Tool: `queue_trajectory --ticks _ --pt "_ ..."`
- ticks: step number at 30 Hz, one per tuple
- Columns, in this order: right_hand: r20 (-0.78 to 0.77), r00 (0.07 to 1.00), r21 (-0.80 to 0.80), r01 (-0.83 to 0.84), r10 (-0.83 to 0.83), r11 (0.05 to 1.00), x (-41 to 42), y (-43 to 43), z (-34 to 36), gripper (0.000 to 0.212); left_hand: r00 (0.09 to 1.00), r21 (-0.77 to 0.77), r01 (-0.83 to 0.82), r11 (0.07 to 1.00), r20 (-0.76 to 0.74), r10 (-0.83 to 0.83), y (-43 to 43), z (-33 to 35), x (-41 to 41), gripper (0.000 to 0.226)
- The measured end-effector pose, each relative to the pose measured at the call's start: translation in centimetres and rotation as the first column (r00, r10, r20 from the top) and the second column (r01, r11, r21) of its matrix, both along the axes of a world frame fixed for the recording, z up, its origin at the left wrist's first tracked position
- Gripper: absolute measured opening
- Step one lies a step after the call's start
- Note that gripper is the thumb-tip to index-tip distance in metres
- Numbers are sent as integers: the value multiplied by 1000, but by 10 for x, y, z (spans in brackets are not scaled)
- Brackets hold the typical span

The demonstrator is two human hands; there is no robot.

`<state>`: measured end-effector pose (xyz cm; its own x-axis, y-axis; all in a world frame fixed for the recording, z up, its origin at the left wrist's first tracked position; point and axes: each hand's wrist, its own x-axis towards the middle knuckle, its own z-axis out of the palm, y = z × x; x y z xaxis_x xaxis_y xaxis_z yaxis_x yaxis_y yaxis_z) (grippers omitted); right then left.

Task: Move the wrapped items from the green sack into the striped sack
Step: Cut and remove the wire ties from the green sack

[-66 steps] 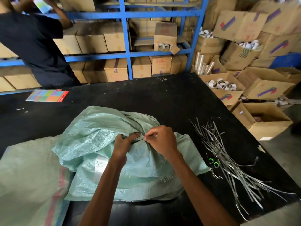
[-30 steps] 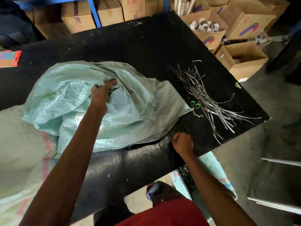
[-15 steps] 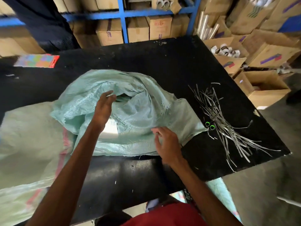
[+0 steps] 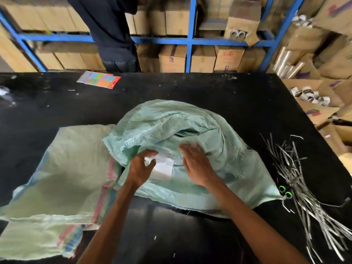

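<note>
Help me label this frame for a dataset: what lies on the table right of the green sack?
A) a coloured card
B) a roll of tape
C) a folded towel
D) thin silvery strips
D: thin silvery strips lie heaped on the table right of the green sack; the coloured card sits far back, left.

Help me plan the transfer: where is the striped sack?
Head view: the striped sack lies flat, left on the black table, partly overlapped by the green sack.
</note>
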<state>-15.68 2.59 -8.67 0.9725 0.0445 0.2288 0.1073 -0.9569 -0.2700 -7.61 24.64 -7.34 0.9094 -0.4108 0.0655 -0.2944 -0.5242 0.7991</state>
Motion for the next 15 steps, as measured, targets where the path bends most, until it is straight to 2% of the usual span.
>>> queue_trajectory --ticks 4,9,15 --pt "-37 999 -72 16 -19 997 15 -26 -2 40 988 118 45 992 144 -62 -27 -9 20 36" --pt "-136 989 -24 56 -59 998 48 -56 -6 41 978 217 127 968 135 -158 -62 -28 51 33" --pt "-351 933 121 136 -86 983 100 -89 -15 44 983 218 92 972 133 -123 -77 -49 64 38"
